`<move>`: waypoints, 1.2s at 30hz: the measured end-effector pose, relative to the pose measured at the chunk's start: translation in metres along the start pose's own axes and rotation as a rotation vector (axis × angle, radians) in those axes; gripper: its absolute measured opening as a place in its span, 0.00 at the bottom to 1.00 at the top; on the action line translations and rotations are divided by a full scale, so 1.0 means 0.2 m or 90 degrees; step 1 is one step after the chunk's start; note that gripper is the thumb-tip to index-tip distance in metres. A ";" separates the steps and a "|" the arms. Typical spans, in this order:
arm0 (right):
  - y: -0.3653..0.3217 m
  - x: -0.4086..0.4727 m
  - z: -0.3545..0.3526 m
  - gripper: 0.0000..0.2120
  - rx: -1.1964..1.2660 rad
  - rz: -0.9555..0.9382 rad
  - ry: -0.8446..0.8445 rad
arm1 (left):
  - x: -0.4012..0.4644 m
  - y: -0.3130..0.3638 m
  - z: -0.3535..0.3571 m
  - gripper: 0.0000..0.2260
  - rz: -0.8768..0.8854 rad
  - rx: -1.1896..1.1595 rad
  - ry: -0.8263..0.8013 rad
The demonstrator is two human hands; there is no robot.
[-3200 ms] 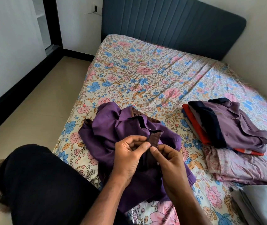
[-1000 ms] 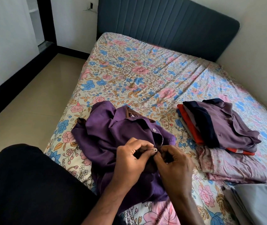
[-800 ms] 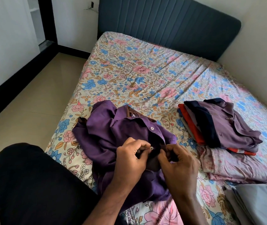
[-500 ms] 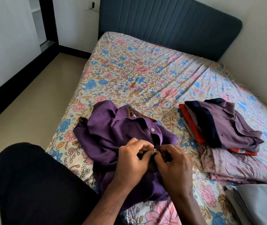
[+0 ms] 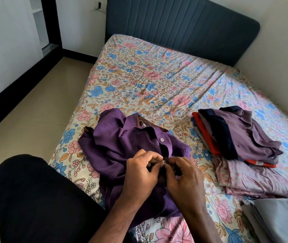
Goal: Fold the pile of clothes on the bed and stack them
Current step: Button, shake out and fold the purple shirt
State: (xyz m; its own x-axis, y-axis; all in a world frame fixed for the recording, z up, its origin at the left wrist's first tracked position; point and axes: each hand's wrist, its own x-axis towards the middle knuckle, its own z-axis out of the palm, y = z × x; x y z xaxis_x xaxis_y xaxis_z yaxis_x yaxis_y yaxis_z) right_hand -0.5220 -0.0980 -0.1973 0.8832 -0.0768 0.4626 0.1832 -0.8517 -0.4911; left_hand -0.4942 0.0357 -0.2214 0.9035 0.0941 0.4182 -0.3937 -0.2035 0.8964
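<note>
Hands [image 5: 164,171] barely shifted — seemingly still pinching shirt [image 5: 122,146] button [image 5: 163,162].

A bed [image 5: 157,81] with a flowered sheet filled the middle, its dark padded headboard [image 5: 183,27] at twelve o'clock against a pale wall [image 5: 280,50]. Beige floor tiles [image 5: 34,111] lay at nine o'clock, edged by a black skirting [image 5: 17,92].

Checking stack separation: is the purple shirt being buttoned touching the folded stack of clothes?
Apart. The head view shows floral bedsheet between the purple shirt and the folded stack.
</note>
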 end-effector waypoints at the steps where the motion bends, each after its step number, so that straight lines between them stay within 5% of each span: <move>1: 0.00 0.00 0.00 0.04 0.002 0.002 0.000 | 0.00 0.00 0.00 0.09 0.006 0.002 -0.001; 10: -0.01 0.02 0.00 0.03 0.181 0.120 -0.060 | 0.00 -0.03 -0.01 0.12 0.031 -0.010 0.007; 18: 0.06 0.02 -0.01 0.13 0.178 0.118 -0.132 | 0.02 -0.03 -0.04 0.20 0.133 0.208 -0.026; 24: 0.11 0.03 -0.05 0.04 0.051 -0.071 -0.206 | 0.03 -0.01 -0.08 0.33 0.216 0.297 -0.235; 27: 0.13 0.02 -0.05 0.03 0.041 -0.116 -0.225 | 0.03 -0.05 -0.05 0.24 0.232 0.295 -0.259; 31: 0.15 0.02 -0.05 0.02 0.024 -0.101 -0.148 | 0.03 -0.09 -0.06 0.07 0.236 0.292 -0.163; 36: 0.15 0.02 -0.05 0.06 0.031 -0.079 -0.057 | 0.02 -0.06 -0.03 0.03 0.201 0.234 -0.126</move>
State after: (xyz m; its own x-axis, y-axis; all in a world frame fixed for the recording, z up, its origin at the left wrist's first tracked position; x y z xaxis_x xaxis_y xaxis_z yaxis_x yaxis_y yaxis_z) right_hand -0.5175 -0.1294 -0.2027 0.8872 0.0754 0.4551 0.3118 -0.8250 -0.4713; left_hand -0.4869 0.0447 -0.2307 0.7793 -0.2065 0.5917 -0.5986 -0.5246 0.6053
